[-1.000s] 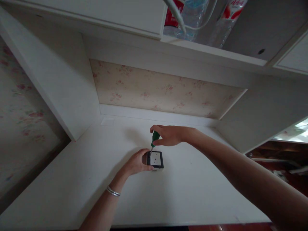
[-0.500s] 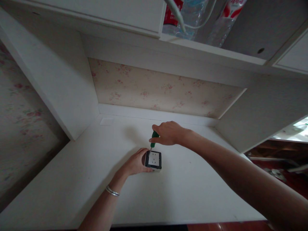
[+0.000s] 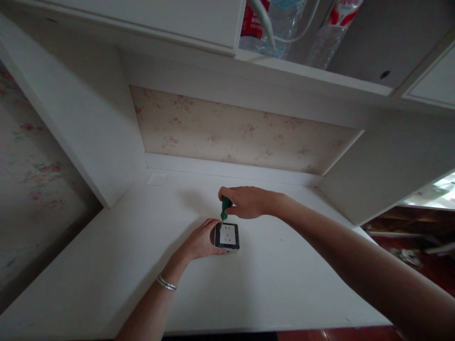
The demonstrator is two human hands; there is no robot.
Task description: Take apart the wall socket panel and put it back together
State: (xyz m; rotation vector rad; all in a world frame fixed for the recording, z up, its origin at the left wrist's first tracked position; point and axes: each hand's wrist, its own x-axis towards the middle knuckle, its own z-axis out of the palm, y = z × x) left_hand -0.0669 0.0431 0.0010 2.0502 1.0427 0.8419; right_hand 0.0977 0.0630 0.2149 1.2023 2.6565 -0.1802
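Note:
A wall socket (image 3: 228,234) with a white face and a dark frame rests on a pale box on the white desktop. My left hand (image 3: 204,240) grips it from the left side, thumb along the near edge and fingers at the far edge. Above it, my right hand (image 3: 245,201) is closed around the green handle of a screwdriver (image 3: 225,207). The screwdriver points down, slightly tilted, and its tip meets the left part of the socket's dark frame. Whether a screw sits under the tip is too small to tell.
The white desktop (image 3: 291,274) runs between two side panels. A small pale rectangle (image 3: 157,179) lies near the back left. Overhead, a shelf (image 3: 313,76) holds plastic bottles (image 3: 329,35) and a hanging white cable (image 3: 263,21).
My right hand has shifted slightly left and lower, turning with the screwdriver, whose handle now stands more upright. My left hand and the socket are almost unmoved.

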